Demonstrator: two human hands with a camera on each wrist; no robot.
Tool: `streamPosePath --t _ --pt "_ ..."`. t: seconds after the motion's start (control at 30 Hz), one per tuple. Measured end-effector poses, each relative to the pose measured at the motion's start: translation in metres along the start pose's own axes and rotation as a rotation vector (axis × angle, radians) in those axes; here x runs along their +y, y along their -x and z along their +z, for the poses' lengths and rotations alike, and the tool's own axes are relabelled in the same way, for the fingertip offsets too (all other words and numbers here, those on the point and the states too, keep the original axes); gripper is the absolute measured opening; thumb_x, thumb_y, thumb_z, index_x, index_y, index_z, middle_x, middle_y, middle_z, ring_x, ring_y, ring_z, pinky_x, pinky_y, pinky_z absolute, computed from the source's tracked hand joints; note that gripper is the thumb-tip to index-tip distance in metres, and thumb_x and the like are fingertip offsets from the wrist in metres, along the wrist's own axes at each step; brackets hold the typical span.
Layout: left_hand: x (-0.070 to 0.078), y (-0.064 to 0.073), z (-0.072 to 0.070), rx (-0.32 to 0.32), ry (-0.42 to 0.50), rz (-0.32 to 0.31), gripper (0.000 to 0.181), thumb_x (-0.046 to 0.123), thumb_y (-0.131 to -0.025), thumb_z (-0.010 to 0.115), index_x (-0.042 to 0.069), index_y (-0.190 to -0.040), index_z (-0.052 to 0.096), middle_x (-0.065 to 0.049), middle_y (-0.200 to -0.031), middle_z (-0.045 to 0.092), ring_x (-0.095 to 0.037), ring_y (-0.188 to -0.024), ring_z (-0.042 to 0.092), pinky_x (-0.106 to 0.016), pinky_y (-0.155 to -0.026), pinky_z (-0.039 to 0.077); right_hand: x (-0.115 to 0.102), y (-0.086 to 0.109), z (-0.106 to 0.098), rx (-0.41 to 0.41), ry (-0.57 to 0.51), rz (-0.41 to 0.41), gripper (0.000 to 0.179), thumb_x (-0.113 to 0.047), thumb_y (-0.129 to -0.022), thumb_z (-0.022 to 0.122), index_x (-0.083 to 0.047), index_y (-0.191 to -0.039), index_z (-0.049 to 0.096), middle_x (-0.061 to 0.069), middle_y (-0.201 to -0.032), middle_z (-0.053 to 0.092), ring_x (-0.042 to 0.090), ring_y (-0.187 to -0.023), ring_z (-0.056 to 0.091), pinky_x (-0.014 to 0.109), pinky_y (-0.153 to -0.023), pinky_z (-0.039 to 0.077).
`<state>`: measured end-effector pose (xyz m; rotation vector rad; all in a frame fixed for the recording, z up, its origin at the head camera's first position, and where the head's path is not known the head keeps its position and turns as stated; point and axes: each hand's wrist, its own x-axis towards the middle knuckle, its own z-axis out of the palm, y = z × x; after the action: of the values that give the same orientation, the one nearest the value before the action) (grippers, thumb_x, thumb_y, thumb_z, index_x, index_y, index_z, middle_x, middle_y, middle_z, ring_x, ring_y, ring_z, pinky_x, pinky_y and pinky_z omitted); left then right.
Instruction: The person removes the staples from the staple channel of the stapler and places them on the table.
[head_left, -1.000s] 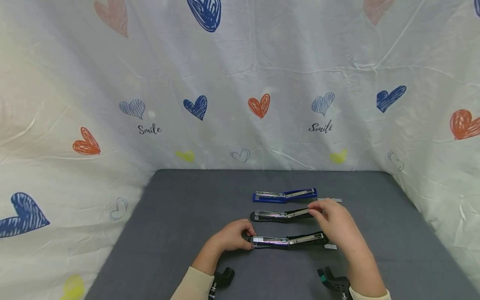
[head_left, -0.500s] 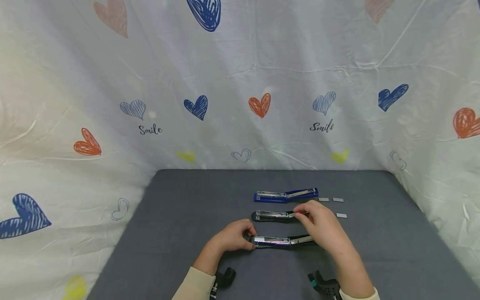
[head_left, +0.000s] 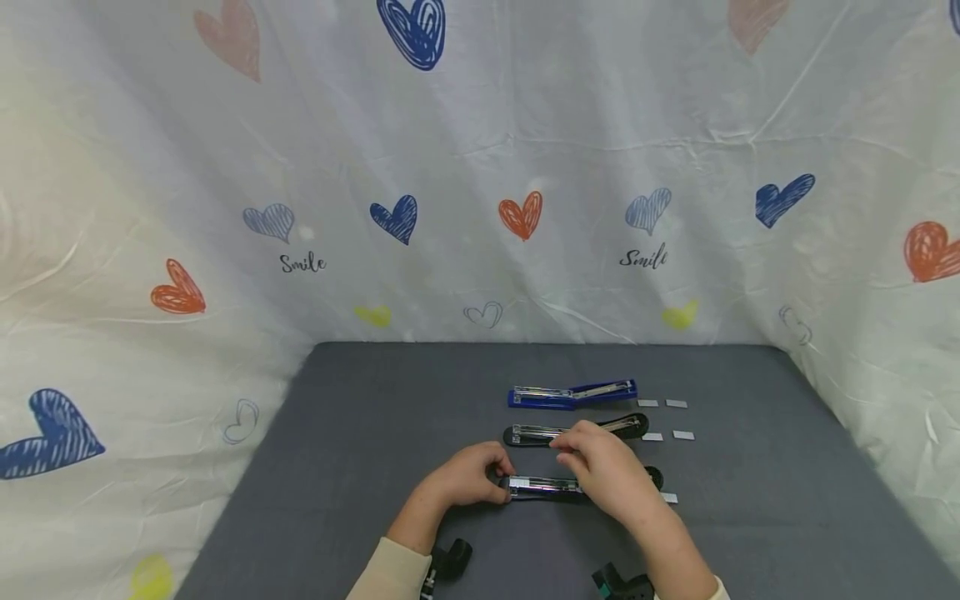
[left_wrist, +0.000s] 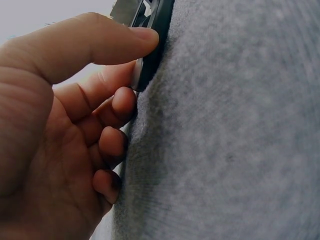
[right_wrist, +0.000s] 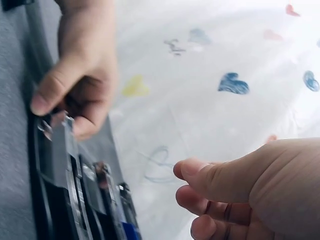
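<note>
My left hand pinches the left end of the nearest black stapler between thumb and fingers, its other fingers curled by the cloth in the left wrist view. This stapler is unfolded, its metal track bared and its right part partly covered by my right hand. The right hand hovers over the staplers, fingers loosely bent, nothing visible between them in the right wrist view. Behind it lies a second unfolded black stapler, partly hidden by the fingers. Farther back sits a blue stapler, also unfolded.
Two staple strips lie right of the blue stapler. Two more strips are beside the middle stapler, and one strip shows near the closest stapler. A grey cloth covers the table; a heart-printed curtain rises behind it.
My right hand has moved left from the middle stapler's right end to above its track, uncovering staple strips on the right. The left hand keeps its grip in place.
</note>
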<state>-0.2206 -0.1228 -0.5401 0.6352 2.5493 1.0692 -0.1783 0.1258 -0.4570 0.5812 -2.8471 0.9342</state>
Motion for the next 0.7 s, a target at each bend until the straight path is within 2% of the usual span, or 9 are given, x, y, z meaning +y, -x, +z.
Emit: streamPosePath --t 0.33,0.5,0.7 --pt "0.000 0.001 -0.002 0.000 0.007 0.030 0.024 0.013 -0.073 0.089 0.020 -0.090 0.073 0.012 -0.086 0.057 -0.008 -0.079 0.052 -0.027 -0.076 0.044 -0.004 0.000 0.030 -0.108 0.049 -0.102 0.008 -0.013 -0.090 0.078 -0.014 -0.098 0.081 -0.012 -0.085 0.056 0.001 -0.068 0.048 0.028 -0.063 0.046" --pt "-0.001 0.001 -0.002 -0.004 0.009 0.038 0.024 0.013 -0.073 0.089 0.020 -0.090 0.074 0.012 -0.086 0.057 -0.008 -0.079 0.052 -0.027 -0.076 0.043 -0.001 0.002 0.043 -0.142 0.091 -0.095 0.003 -0.015 -0.088 0.080 -0.013 -0.090 0.082 -0.012 -0.079 0.055 0.002 -0.066 0.050 0.029 -0.062 0.047" --pt "-0.001 0.000 -0.002 0.000 0.012 0.036 0.024 0.010 -0.072 0.089 0.019 -0.088 0.074 0.011 -0.085 0.056 -0.007 -0.077 0.051 -0.026 -0.075 0.043 -0.004 0.003 0.053 -0.114 0.082 -0.050 0.005 -0.015 -0.087 0.081 -0.012 -0.084 0.082 -0.011 -0.073 0.053 0.005 -0.062 0.045 0.030 -0.059 0.043"
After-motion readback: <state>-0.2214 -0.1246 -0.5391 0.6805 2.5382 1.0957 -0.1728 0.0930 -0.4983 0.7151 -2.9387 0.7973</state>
